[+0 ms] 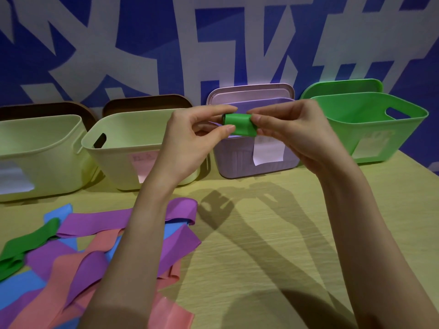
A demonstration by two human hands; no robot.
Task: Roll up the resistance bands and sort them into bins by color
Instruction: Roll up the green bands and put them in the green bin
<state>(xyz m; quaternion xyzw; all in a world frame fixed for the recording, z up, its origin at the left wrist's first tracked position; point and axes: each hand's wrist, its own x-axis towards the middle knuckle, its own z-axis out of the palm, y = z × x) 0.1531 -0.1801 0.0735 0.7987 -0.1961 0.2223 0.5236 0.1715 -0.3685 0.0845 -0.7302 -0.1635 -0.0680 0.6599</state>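
Note:
A rolled-up green band point(239, 124) is held in the air in front of the lilac bin point(242, 162). My left hand point(190, 141) pinches its left end between thumb and fingers. My right hand point(292, 134) pinches its right end. To the right stands the green bin point(370, 131). Loose bands lie in a pile at the lower left: purple ones point(104, 222), pink ones point(71, 269), blue ones point(19, 283) and one more green band point(26, 243).
Two pale yellow bins point(35, 162) point(123, 162) stand at the back left, each with a paper label. Lids lean against the blue and white wall behind the bins. The wooden table point(273, 233) stretches to the right of the pile.

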